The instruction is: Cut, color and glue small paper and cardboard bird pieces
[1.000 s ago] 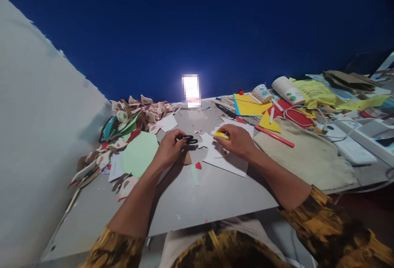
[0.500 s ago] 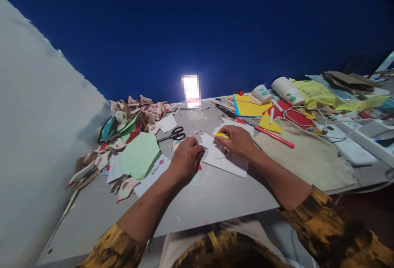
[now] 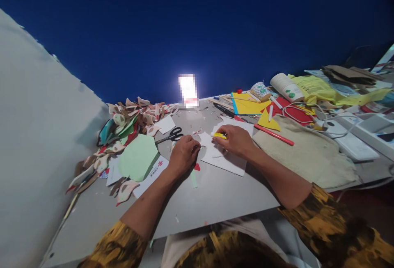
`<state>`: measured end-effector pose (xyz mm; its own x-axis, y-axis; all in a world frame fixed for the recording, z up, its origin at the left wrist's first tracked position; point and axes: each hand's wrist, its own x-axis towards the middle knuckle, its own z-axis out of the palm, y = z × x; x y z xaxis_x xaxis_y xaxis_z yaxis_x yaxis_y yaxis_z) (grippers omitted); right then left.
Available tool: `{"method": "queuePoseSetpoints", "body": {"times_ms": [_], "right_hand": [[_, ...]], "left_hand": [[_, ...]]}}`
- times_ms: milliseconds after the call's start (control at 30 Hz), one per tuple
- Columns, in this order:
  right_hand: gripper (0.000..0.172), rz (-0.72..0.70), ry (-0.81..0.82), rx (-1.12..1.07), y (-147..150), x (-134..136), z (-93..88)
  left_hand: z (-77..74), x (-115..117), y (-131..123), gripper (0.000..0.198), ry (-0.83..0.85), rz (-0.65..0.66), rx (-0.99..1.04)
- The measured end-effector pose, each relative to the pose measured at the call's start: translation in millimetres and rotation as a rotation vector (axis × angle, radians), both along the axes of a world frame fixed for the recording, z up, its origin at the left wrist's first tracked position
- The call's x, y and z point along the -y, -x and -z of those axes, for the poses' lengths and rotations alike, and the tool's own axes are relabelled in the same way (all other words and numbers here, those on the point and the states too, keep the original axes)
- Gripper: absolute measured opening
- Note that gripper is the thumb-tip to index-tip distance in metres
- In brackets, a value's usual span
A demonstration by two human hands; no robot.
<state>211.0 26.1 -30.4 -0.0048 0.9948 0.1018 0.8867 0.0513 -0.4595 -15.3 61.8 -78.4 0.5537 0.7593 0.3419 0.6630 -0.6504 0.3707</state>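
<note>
My right hand [image 3: 234,137] is closed around a small yellow glue tube [image 3: 220,136] with a white tip, above white paper sheets [image 3: 223,162]. To its left, my left hand [image 3: 185,152] is pinched at the left edge of the paper. A thin, dark sliver pokes out from its fingertips, too small to name. A thin curved strip or line shows on the white sheet below my right hand. Black-handled scissors [image 3: 172,136] lie just beyond my left hand. A red scrap [image 3: 197,167] and a pale green strip [image 3: 193,179] are on the table beside it.
On the left lie a pale green paper piece [image 3: 138,157] and a heap of bird-shaped cutouts [image 3: 144,114]. To the right are a red pen [image 3: 273,134], a beige cloth [image 3: 304,153], paper cups [image 3: 286,87] and a white cable. A bright screen [image 3: 188,89] stands at the back.
My left hand has shifted slightly left, uncovering more of the red scrap and green strip. The glue tube has moved slightly left in my right hand. The view has tilted a little.
</note>
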Motion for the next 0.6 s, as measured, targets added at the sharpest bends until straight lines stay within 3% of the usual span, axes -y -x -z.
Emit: {"method": "queuePoseSetpoints", "body": {"times_ms": [333,600], "right_hand": [[0.024,-0.003,0.055,0.047,-0.4,-3.1,3.0],[0.024,-0.003,0.057,0.061,1.2,-2.4,2.0]], "left_hand": [[-8.9,4.9,-8.3,0.023,-0.170,0.000,-0.196],[-5.5,1.7,-13.1,0.027,-0.085,0.011,-0.155]]}}
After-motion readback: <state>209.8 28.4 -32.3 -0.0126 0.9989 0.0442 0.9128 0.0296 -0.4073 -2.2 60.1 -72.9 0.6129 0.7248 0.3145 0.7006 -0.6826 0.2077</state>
